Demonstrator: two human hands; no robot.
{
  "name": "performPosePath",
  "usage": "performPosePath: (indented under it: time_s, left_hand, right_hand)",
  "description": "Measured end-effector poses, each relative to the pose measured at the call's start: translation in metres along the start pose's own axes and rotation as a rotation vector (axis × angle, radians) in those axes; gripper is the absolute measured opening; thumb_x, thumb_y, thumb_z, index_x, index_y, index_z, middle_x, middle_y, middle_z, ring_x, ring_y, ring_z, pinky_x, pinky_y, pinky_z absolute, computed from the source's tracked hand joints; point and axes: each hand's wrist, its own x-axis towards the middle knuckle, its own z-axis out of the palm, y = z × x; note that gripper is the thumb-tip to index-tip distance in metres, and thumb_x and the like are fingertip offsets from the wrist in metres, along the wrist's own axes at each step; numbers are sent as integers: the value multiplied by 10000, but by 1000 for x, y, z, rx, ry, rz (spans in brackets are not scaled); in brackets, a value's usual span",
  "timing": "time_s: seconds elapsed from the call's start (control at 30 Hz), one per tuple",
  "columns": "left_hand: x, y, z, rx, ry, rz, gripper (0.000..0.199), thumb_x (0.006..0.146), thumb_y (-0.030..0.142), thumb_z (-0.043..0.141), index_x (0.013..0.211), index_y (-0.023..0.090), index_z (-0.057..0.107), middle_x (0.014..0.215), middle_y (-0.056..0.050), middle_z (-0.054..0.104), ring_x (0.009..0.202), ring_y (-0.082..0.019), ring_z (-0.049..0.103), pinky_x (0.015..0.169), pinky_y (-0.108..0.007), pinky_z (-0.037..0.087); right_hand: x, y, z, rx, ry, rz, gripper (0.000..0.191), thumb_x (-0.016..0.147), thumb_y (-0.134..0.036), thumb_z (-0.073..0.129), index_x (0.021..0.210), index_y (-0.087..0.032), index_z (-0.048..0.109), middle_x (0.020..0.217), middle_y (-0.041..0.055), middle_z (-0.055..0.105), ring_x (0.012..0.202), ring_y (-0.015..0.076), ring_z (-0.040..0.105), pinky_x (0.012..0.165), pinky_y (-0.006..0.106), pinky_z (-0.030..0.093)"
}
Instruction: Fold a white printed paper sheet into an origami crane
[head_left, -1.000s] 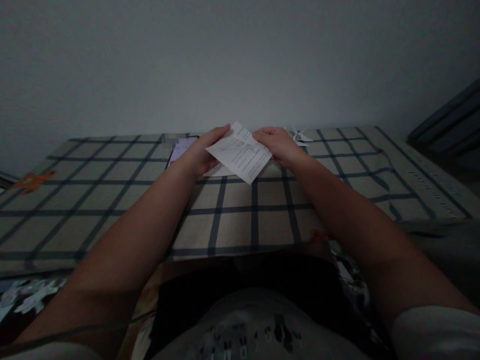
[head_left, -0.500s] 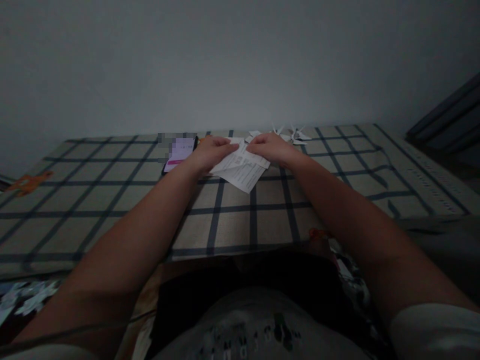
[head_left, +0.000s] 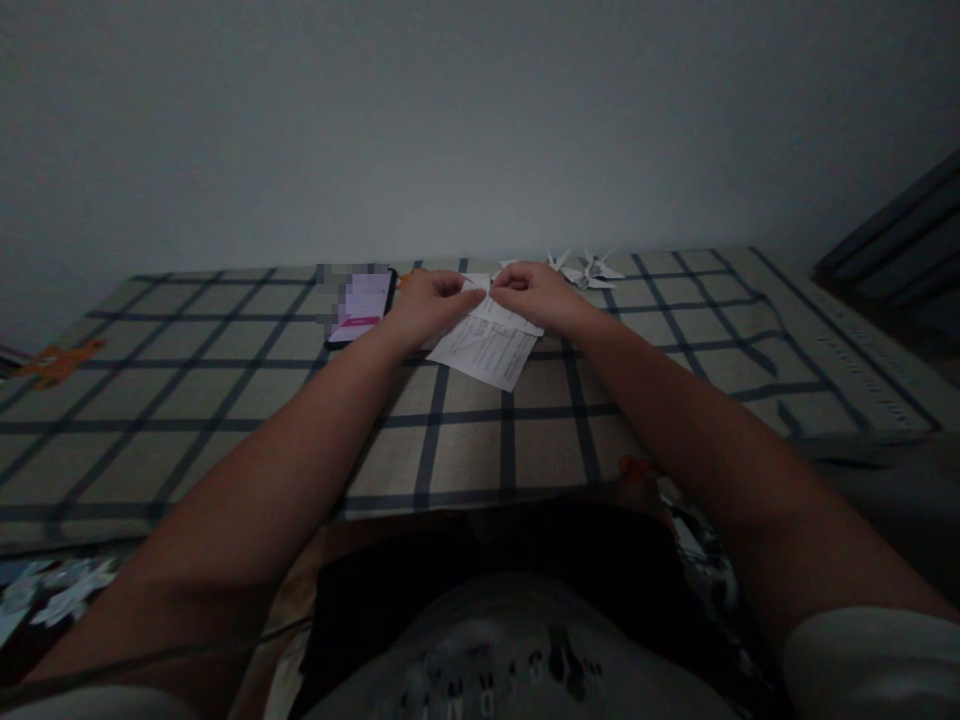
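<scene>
A printed sheet of white paper (head_left: pixel 487 352), partly folded, lies on the checked tablecloth (head_left: pixel 465 450) with one corner toward me. My left hand (head_left: pixel 435 305) pinches its upper part, thumb pointing right. From the other side my right hand (head_left: pixel 536 297) presses thumb and fingers on the same part, and the two thumb tips almost meet. The fingers cover some of the fold. Just behind my right hand sit folded paper cranes (head_left: pixel 592 270). A phone (head_left: pixel 360 308) with a lit screen lies left of my left hand.
A pale wall (head_left: pixel 480 130) rises behind the table. Orange cut-out shapes lie at the far left (head_left: pixel 60 362) and behind my left hand. Dark slatted panels (head_left: pixel 900 225) stand at the right. Below the table edge at left are white flower shapes (head_left: pixel 71 595).
The paper has turned slightly, its near corner shifting right. My left hand has moved a little to the right, bringing the thumbs closer together.
</scene>
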Motion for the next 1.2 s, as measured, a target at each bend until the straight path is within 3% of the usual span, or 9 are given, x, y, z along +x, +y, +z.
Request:
performPosePath:
  time_s: [0.33, 0.57, 0.73, 0.97, 1.2]
  left_hand:
    - [3, -9, 1, 176, 2, 250, 294, 820, 425, 692, 818, 143, 774, 759, -65, 744, 697, -174, 632, 623, -278, 459]
    - [1, -6, 0, 312, 92, 371, 295, 861, 407, 616, 821, 160, 772, 789, -56, 760, 732, -176, 640, 680, -293, 469]
    - [4, -7, -6, 331, 181, 329, 246, 839, 395, 634, 834, 176, 746, 779, -46, 743, 723, -171, 618, 681, -291, 471]
    - [12, -13, -17, 179, 298, 256, 181, 828, 355, 655, 812, 185, 717, 756, -30, 681, 735, -160, 597, 688, -273, 466]
    - [14, -10, -16, 19, 306, 152, 150, 806, 338, 655, 773, 193, 676, 710, -13, 647, 688, -143, 576, 623, -250, 449]
  right_hand:
    - [3, 0, -1, -104, -3, -70, 122, 872, -261, 680, 901, -153, 730, 841, 57, 726, 767, 168, 638, 657, 279, 453]
    - [3, -4, -2, -161, -15, -90, 143, 863, -253, 652, 894, -145, 742, 849, 61, 734, 777, 173, 643, 661, 279, 448]
    - [3, -5, -7, -179, -9, -47, 98, 851, -196, 646, 841, -145, 729, 787, 43, 707, 703, 145, 599, 632, 273, 419]
    - [2, -5, -23, -143, 5, 23, 114, 852, -136, 644, 754, -171, 691, 707, 23, 672, 645, 137, 570, 647, 281, 450]
    - [7, 1, -25, -26, 62, 80, 182, 917, -135, 588, 750, -198, 624, 692, 9, 634, 632, 135, 565, 633, 273, 451]
